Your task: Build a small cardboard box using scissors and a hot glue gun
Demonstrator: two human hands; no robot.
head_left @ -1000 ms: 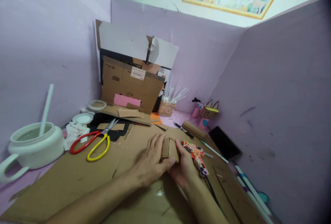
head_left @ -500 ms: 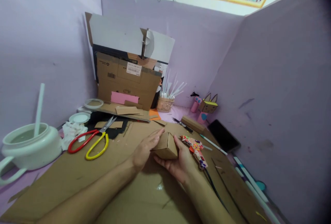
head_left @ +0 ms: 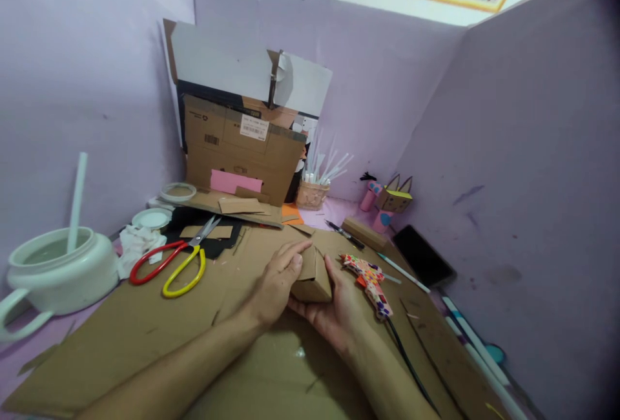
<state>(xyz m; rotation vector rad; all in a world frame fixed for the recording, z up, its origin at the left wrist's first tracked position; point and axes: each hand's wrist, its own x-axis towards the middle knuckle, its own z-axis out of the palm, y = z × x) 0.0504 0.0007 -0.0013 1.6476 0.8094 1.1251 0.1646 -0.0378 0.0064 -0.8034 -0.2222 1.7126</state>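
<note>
A small folded cardboard box (head_left: 314, 278) is held between both hands, a little above the cardboard sheet (head_left: 232, 368) that covers the table. My left hand (head_left: 281, 278) presses on its left side, thumb lying along the top edge. From the right and beneath, my right hand (head_left: 336, 307) cups the box, with fingers under it and the thumb on its right side. Just right of that hand lies a colourfully patterned hot glue gun (head_left: 371, 281) with a black cord. Scissors (head_left: 179, 265) with one red and one yellow handle lie open to the left.
On the left stands a white pot (head_left: 62, 278) with a stick in it. An upright cardboard box (head_left: 242, 148) and a basket of white sticks (head_left: 312, 194) are at the back. A phone (head_left: 421, 255), a pen (head_left: 345, 234) and a cardboard animal figure (head_left: 393, 199) lie or stand right.
My left thumb has come onto the box's top edge, and the left hand has shifted slightly over the box. The view has moved a little; the box stays in both hands.
</note>
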